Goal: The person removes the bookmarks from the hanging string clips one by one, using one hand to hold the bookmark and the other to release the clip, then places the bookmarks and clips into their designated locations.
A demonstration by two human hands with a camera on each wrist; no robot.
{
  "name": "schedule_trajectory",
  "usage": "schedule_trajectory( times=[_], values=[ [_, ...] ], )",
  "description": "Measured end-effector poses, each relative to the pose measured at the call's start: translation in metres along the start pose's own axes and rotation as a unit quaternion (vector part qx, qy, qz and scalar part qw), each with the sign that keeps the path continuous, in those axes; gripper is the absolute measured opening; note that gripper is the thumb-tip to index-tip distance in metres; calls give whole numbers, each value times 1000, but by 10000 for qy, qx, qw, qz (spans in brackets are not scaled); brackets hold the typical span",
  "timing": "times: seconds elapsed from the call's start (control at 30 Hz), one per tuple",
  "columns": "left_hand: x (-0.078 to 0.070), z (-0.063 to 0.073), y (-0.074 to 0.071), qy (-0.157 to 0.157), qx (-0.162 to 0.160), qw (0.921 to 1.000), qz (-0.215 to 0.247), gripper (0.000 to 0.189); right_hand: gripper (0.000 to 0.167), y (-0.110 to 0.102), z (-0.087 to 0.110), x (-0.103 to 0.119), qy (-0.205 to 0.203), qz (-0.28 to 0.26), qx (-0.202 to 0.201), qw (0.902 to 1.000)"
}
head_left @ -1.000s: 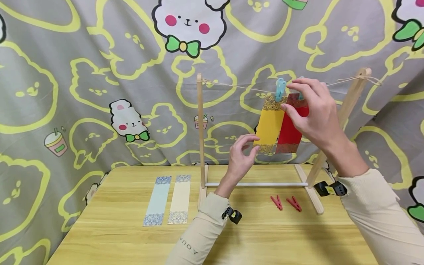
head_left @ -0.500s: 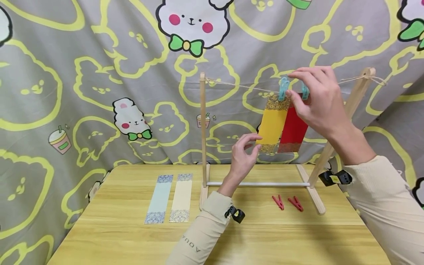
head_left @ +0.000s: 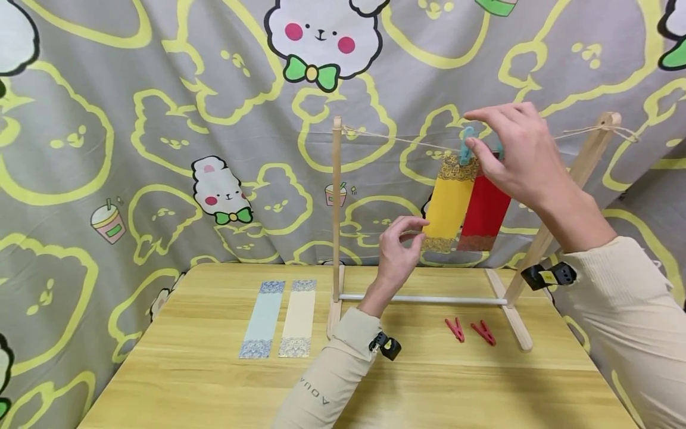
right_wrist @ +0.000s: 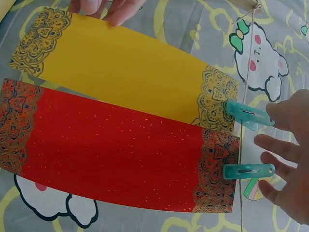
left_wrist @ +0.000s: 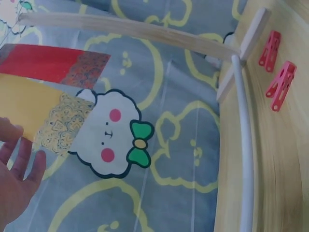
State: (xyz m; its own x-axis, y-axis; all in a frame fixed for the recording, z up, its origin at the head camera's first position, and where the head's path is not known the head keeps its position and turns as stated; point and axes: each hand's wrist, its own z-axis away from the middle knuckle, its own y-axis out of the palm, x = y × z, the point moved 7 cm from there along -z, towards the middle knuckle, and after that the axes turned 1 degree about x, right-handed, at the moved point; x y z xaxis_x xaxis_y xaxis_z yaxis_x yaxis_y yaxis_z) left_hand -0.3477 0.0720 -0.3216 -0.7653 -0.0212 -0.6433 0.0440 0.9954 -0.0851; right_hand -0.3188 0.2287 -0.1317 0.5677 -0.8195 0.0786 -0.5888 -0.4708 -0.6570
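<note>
A yellow paper card (head_left: 449,202) with patterned ends hangs from the string under a teal clothespin (right_wrist: 248,113). Beside it hangs a red card (right_wrist: 120,150), held by another teal clothespin (right_wrist: 248,171). My right hand (head_left: 522,155) is at the yellow card's clothespin, thumb against or very near its end, the other fingers spread apart. In the right wrist view no finger closes round either clothespin. My left hand (head_left: 399,250) is at the lower left edge of the yellow card, fingertips touching or nearly touching it, thumb apart from the fingers.
A wooden stand (head_left: 336,208) with a white crossbar (head_left: 423,299) carries the string (head_left: 399,139). Two red clothespins (head_left: 468,331) lie on the table (head_left: 214,387). A pale blue card (head_left: 264,319) and a cream card (head_left: 298,319) lie at the left. A patterned curtain (head_left: 177,59) hangs behind.
My right thumb and fingers have spread farther apart at the yellow card's clothespin. My left hand stays by the card's lower edge. The head view has shifted slightly.
</note>
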Motion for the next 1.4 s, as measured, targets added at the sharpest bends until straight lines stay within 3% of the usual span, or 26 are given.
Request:
schedule_trajectory(
  times=[0.17, 0.67, 0.9, 1.0, 1.23, 1.4],
  values=[
    [9, 1, 2, 144, -87, 9996, -212, 24, 38, 5, -4, -5, 190, -4, 341, 9992],
    [6, 0, 1, 22, -284, 9994, 211, 24, 37, 4, -3, -10, 409, -410, 590, 9966],
    [5, 2, 0, 168, -333, 9993, 13, 22, 39, 4, -3, -16, 638, -592, 949, 9917],
    [1, 3, -1, 182, -340, 9992, 33, 21, 40, 4, -2, -19, 682, -716, 1092, 9891],
    [-24, 1, -7, 73, -228, 9995, 198, 19, 38, 3, -1, -22, 876, -829, 1212, 9853],
    [-30, 1, -8, -46, -161, 9996, 212, 20, 36, 2, 1, -25, 1205, -747, 1207, 9825]
  ],
)
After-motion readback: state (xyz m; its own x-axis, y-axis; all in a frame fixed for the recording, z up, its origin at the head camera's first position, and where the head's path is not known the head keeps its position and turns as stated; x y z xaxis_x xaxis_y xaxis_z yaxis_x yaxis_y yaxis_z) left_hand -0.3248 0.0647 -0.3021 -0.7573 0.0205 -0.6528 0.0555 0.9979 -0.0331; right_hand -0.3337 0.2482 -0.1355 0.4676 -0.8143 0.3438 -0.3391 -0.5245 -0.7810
